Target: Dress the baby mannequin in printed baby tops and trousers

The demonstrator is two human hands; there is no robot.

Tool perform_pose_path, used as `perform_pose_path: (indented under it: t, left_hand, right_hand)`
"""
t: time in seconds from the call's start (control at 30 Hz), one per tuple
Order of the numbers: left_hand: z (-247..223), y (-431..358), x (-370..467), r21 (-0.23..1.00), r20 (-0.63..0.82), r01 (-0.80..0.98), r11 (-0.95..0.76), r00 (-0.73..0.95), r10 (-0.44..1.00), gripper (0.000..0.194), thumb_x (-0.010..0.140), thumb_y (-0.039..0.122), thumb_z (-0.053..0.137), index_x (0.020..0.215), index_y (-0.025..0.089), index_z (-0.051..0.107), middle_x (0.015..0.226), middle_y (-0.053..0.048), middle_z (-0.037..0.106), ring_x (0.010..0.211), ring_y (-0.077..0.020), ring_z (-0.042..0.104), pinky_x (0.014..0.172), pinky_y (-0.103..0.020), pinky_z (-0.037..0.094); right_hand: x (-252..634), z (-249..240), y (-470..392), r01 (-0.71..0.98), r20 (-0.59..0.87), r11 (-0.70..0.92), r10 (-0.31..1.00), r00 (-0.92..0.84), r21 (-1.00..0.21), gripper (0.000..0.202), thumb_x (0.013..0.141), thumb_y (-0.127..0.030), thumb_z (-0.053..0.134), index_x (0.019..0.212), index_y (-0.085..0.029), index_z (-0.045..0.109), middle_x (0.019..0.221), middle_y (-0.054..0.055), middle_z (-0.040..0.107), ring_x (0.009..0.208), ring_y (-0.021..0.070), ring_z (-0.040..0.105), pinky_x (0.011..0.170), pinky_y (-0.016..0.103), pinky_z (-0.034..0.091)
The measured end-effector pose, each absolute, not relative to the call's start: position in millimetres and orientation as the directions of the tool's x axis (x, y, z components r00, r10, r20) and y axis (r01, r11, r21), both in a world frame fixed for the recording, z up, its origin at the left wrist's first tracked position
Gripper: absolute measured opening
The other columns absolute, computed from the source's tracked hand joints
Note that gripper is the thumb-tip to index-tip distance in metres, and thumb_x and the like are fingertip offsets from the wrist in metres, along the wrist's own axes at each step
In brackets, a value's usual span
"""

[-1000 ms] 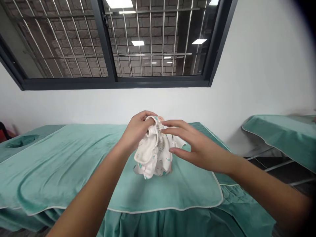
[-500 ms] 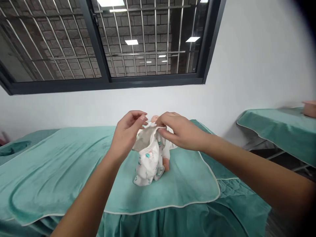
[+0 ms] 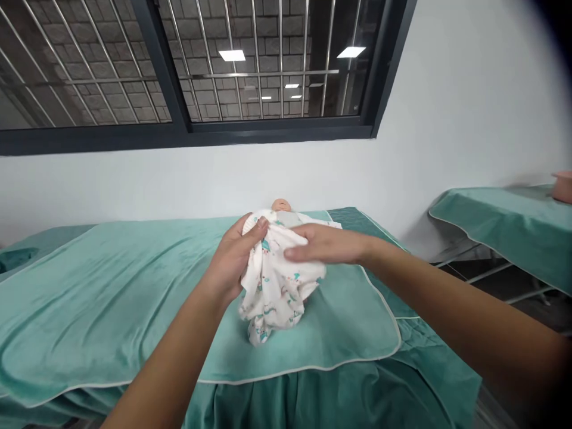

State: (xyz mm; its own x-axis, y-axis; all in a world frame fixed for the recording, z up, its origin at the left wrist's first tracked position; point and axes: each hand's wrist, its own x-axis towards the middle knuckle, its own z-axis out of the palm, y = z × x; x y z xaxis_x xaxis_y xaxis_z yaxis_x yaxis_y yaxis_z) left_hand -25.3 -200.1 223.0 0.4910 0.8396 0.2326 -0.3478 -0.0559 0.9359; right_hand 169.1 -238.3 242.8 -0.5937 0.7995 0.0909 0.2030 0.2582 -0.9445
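Observation:
A white baby garment (image 3: 277, 292) with a teal and pink print hangs bunched between my hands. My left hand (image 3: 232, 253) grips its upper left part, thumb in front. My right hand (image 3: 328, 243) is at the upper right, its thumb lying over the front of the cloth and its fingers partly hidden in the folds. Beyond the garment lies a baby doll (image 3: 281, 205); just its head shows clearly, while the cloth and my hands cover most of its body.
A teal sheet with a pale edge (image 3: 147, 286) covers the bed beneath the doll. A white wall (image 3: 214, 185) and a barred window (image 3: 268, 132) rise behind it. To the right stands another teal-covered table (image 3: 500, 220) bearing a pink container (image 3: 563, 187).
The garment's opening, held wide before, is now gathered up, and its printed front faces me. My left hand has closed on the cloth. The view has shifted slightly.

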Motion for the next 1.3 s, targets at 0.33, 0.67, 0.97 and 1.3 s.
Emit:
perform_pose_path:
  t: [0.33,0.67,0.97,1.3]
  left_hand:
    - [193,-198,-17,0.987,0.039,-0.128,0.094,0.768,0.639,0.045,0.069,0.033,0.083,0.107,0.014,0.067,0.080,-0.007,0.071,0.068,-0.0219,0.069,0.064,-0.032,0.056]
    - [187,-197,-5,0.915,0.123,-0.371,0.160,0.634,0.763,0.042,0.082,0.036,0.073,0.118,0.017,0.064,0.091,-0.008,0.073,0.074,-0.0203,0.070,0.067,-0.029,0.055]
    - [170,-194,-15,0.988,0.009,-0.102,0.113,0.782,0.623,0.055,0.071,0.028,0.083,0.122,0.016,0.065,0.106,-0.011,0.073,0.091,-0.0259,0.071,0.075,-0.031,0.055]
    - [160,-181,-12,0.934,0.024,-0.264,0.239,0.716,0.697,0.049,0.076,0.029,0.078,0.120,0.012,0.066,0.106,-0.016,0.074,0.090,-0.0317,0.072,0.078,-0.040,0.057]
  right_hand:
    - [179,217,-228,-0.122,0.244,0.223,0.948,-0.203,-0.967,0.029,0.087,-0.049,0.066,0.090,-0.021,0.066,0.083,-0.001,0.063,0.075,0.0130,0.059,0.066,0.023,0.048]
    - [176,185,-239,-0.056,-0.006,-0.038,0.873,-0.487,-0.998,0.044,0.082,-0.053,0.072,0.105,-0.016,0.070,0.093,0.007,0.073,0.080,0.0185,0.067,0.072,0.029,0.055]
    - [174,174,-233,-0.141,0.199,0.186,0.977,-0.083,-0.972,0.036,0.087,-0.052,0.066,0.103,-0.019,0.069,0.091,0.004,0.071,0.080,0.0173,0.066,0.072,0.029,0.051]
    - [182,164,-242,0.059,-0.063,-0.040,0.889,-0.454,-0.997,0.041,0.076,-0.044,0.079,0.105,-0.017,0.073,0.101,0.007,0.073,0.095,0.0223,0.067,0.085,0.035,0.053]
